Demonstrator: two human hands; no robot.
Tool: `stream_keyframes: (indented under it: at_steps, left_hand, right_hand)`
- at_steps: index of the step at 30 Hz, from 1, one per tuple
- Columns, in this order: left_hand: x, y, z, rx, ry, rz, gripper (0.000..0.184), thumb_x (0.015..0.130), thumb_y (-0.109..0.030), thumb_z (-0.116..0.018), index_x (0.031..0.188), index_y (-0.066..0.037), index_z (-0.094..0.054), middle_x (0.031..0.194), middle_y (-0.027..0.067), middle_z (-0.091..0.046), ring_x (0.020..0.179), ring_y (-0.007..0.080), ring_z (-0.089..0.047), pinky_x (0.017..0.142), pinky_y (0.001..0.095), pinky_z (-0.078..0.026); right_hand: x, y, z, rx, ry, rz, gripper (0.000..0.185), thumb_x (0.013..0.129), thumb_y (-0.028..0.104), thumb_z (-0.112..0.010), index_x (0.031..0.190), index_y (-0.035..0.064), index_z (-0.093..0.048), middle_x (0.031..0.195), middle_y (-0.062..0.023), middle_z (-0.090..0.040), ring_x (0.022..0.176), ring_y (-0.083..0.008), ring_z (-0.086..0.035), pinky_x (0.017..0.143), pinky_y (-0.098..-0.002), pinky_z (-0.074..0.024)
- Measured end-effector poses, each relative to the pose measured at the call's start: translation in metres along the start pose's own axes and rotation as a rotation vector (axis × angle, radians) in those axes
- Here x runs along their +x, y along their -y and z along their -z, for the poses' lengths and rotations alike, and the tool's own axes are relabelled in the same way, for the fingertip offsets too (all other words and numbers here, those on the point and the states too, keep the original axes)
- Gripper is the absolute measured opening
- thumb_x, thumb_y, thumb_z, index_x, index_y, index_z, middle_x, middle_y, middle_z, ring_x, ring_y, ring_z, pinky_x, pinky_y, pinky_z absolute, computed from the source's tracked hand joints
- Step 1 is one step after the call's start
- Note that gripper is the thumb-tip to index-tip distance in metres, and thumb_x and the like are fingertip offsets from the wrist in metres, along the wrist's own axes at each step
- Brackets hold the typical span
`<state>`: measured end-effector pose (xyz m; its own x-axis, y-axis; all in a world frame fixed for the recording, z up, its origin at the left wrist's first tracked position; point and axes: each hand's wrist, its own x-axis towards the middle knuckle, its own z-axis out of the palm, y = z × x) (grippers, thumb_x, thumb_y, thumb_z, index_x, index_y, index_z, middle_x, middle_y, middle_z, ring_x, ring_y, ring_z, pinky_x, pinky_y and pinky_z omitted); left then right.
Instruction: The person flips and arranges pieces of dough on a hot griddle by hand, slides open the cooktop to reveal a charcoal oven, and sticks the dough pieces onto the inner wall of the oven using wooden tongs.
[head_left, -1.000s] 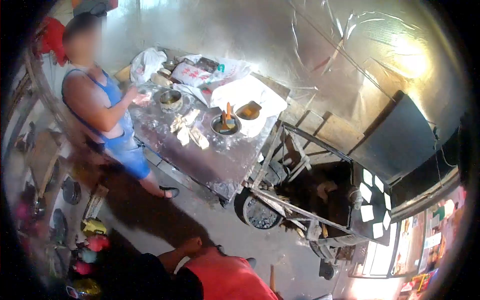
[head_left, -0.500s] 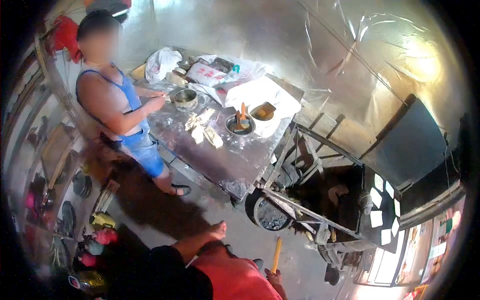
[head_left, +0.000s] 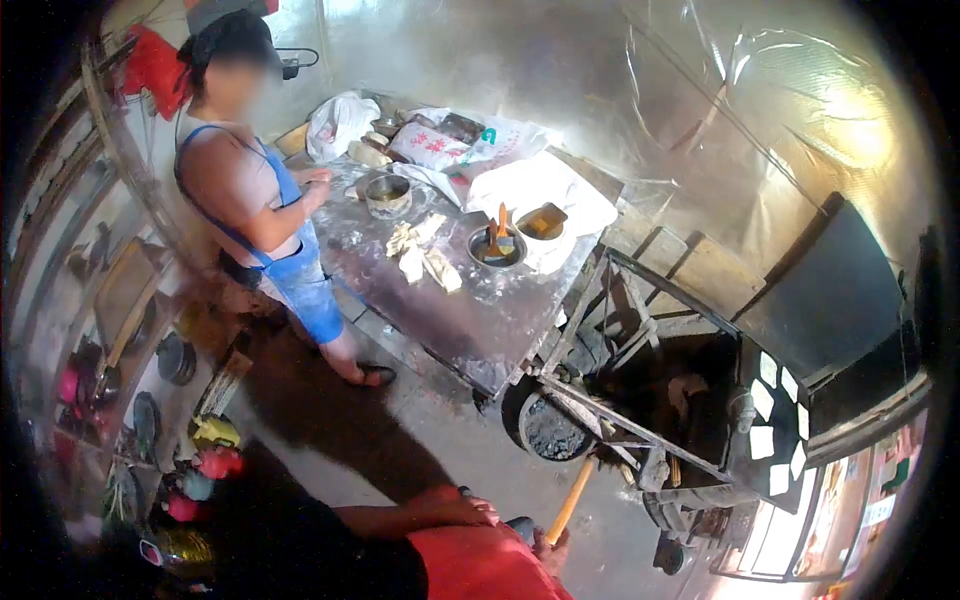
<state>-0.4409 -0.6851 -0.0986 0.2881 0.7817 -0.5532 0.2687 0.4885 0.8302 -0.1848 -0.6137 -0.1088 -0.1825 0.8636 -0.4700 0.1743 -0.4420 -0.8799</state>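
My right hand (head_left: 552, 552) is closed around the lower end of a pale wooden stick (head_left: 570, 505), whose far end points up toward a round pan of ash (head_left: 553, 428). My left hand (head_left: 472, 509) lies over the red cloth (head_left: 480, 560) at my front, fingers partly visible and apparently holding nothing. Across from me, strips of dough (head_left: 425, 255) lie on a floured table (head_left: 480, 320). Beside them stand a metal bowl with brushes (head_left: 497, 245), a container of brown liquid (head_left: 545, 222) and a metal pot (head_left: 388, 195).
A co-worker in a blue apron (head_left: 290, 270) stands at the table's left side. To the right is a dark oven opening (head_left: 680, 390) with a metal frame and pale square pieces (head_left: 762, 442) on its side. Shelves with pans (head_left: 176, 358) line the left.
My left hand has moved down and right onto the red cloth. The stick has tilted further right in my right hand. The whole view has shifted slightly, and the co-worker's head is turned differently.
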Motion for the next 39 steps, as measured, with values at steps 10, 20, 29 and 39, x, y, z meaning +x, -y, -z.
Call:
stream_keyframes:
  at_steps: [10,20,29,39]
  left_hand:
    - [-0.044,0.278,0.054,0.712,0.033,-0.085,0.028,0.088,-0.022,-0.046,0.106,-0.013,-0.064,0.104,0.0154,-0.064,0.097,0.0327,-0.06,0.085,0.0454,-0.045]
    - [-0.031,0.176,0.035,0.221,-0.416,0.202,0.049,0.09,-0.048,-0.043,0.104,-0.006,-0.063,0.097,0.0165,-0.064,0.093,0.0338,-0.061,0.083,0.0437,-0.046]
    - [0.048,0.12,0.06,-0.169,-0.481,-0.072,0.031,0.087,-0.027,-0.059,0.103,0.0,-0.06,0.096,0.0166,-0.066,0.086,0.0228,-0.063,0.079,0.0329,-0.048]
    - [-0.043,0.187,0.063,0.065,-0.378,0.489,0.038,0.085,-0.037,-0.055,0.082,-0.001,-0.065,0.087,0.0193,-0.063,0.078,0.0267,-0.06,0.068,0.041,-0.046]
  right_hand:
    - [-0.028,-0.058,0.138,-0.269,-0.252,-0.666,0.054,0.077,0.037,-0.069,0.113,0.0006,-0.052,0.072,-0.0076,-0.057,0.069,-0.0171,-0.059,0.056,-0.0338,-0.0483]
    - [-0.072,-0.065,0.129,-0.391,-0.079,-0.633,0.049,0.077,0.037,-0.07,0.103,-0.0013,-0.053,0.077,-0.0088,-0.059,0.065,-0.0153,-0.058,0.052,-0.0315,-0.0472]
    - [-0.009,0.01,0.067,-0.312,-0.027,-0.352,0.047,0.077,0.039,-0.07,0.094,-0.0011,-0.051,0.075,-0.0094,-0.059,0.056,-0.0128,-0.054,0.045,-0.0292,-0.0438]
    - [-0.028,-0.032,0.093,-0.452,0.002,-0.537,0.048,0.077,0.043,-0.068,0.102,0.0037,-0.056,0.067,-0.0072,-0.058,0.062,-0.0178,-0.056,0.058,-0.0357,-0.0471]
